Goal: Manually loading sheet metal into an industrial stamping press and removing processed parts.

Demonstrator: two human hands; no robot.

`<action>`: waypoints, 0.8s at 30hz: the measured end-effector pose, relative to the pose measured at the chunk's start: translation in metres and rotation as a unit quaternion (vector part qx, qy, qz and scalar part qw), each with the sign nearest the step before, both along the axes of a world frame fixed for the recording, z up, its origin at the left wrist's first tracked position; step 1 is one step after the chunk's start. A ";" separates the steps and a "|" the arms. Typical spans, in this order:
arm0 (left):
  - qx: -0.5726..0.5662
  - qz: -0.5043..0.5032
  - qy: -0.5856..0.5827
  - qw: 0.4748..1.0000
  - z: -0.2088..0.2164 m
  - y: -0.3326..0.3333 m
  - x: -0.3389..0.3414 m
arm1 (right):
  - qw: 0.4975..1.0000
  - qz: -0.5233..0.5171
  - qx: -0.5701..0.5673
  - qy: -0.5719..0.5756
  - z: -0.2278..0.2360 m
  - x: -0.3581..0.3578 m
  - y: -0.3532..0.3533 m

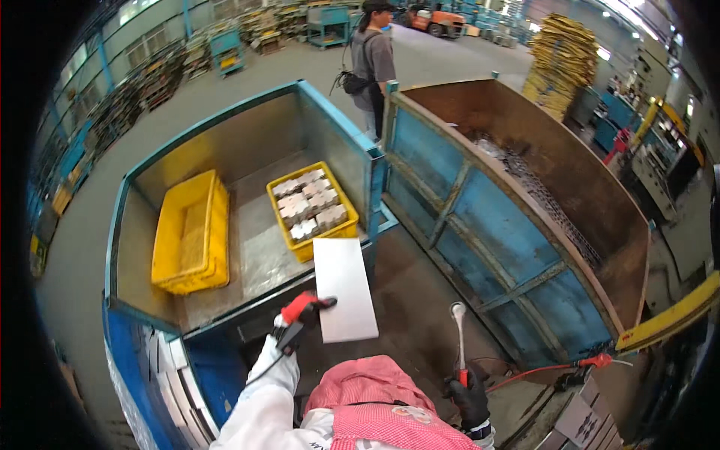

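Observation:
A flat, pale rectangular metal sheet [345, 292] is gripped at its left edge by my left hand [300, 319], in a red and black glove. Its far end overlaps the near rim of a yellow crate [304, 253] in my view; I cannot tell if they touch. Stacks of cut metal pieces [309, 201] fill that crate. On the right, my black-gloved right hand [470, 401] is closed around the red handle of a long tool [460, 341] with a round, pale head. The tool points away from me, apart from the sheet.
The filled crate and another yellow crate [191, 232] stand in a blue-framed metal bin [247, 135]. To the right is a large blue bin [499, 225] with metal scrap [536, 180]. A yellow bar [671, 311] juts in at right. Behind the bins stands a person [371, 64].

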State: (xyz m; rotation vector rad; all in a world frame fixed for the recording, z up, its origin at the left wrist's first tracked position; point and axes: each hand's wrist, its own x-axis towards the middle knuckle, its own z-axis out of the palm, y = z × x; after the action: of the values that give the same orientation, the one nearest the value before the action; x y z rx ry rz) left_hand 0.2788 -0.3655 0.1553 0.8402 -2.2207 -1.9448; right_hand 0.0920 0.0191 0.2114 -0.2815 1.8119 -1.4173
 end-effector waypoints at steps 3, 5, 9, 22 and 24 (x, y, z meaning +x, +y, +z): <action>0.120 0.009 -0.073 0.990 -0.006 0.014 0.001 | 0.999 0.022 -0.025 0.031 0.001 0.002 -0.005; 0.323 0.086 -0.035 0.942 -0.014 0.023 -0.001 | 0.998 0.020 -0.048 0.019 0.002 0.005 -0.008; 0.290 0.006 0.033 0.956 -0.021 0.022 -0.003 | 1.000 0.025 -0.014 0.012 0.014 0.009 -0.015; 0.218 -0.044 0.003 0.975 -0.015 0.015 -0.040 | 0.994 0.035 0.056 0.085 0.000 0.013 -0.021; 0.159 -0.053 -0.012 0.986 -0.021 0.009 -0.030 | 0.972 0.120 0.145 0.141 0.028 0.011 -0.029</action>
State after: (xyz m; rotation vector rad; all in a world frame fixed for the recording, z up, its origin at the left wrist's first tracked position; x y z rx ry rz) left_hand 0.2492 -0.3565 0.1344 0.7947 -2.0358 -2.3943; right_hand 0.1028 -0.0095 0.2394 -0.5513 2.1046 -0.9662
